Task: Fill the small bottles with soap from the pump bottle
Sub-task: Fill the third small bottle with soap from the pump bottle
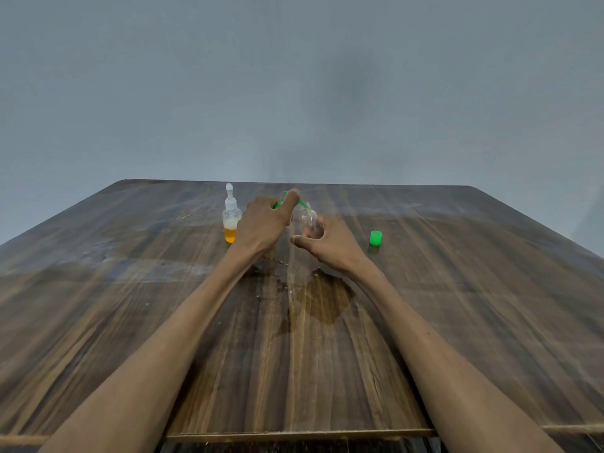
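My left hand (264,223) grips the pump bottle, whose green pump head (302,201) pokes out past my index finger; the bottle's body is hidden behind the hand. My right hand (323,243) holds a small clear bottle (309,223) just under the green spout, fingers curled round it. A second small bottle (231,220) with a white nozzle top stands to the left, about a third full of amber soap. A loose green cap (375,238) stands on the table to the right of my right hand.
The wooden table (130,305) has a wet amber-brown spill (327,299) just in front of my hands. A grey wall rises behind the table's far edge.
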